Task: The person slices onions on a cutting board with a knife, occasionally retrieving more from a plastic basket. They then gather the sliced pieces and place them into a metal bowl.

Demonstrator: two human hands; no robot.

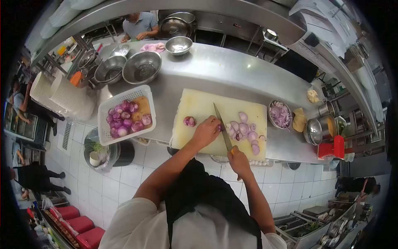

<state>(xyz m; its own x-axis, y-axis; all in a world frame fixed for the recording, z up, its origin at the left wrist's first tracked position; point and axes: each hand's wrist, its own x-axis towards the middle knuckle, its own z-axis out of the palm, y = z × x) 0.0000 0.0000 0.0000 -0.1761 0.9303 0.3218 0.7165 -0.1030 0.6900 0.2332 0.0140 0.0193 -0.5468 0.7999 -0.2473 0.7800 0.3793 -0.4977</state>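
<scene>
At the far left of the frame a stack of white bowls stands at the counter's end. Just right of it a white basket of peeled red onions sits at the near edge of the steel counter, above a dark bin on the floor. A strip of bare steel separates the basket from the pale cutting board, whose near edge runs along the counter's near edge.

On the board's left part a halved onion lies alone, with bare board around it. The left hand is curled, fingertips pressing a small onion piece against the blade. The knife stands across the board, its tip pointing to the far side. The right hand is closed round the handle, just off the board's near edge. Onion slices lie loose right of the blade, reaching toward the board's right edge.

Beside that edge stands a steel bowl of sliced onion, then steel pots and a red object at the counter's right end.

Behind the board the steel is open and bare as far as two large metal bowls in the upper left, with a small bowl and a pink cloth beyond them. Another person works at the far side. The floor is white tile, and red stools stand at the lower left.
</scene>
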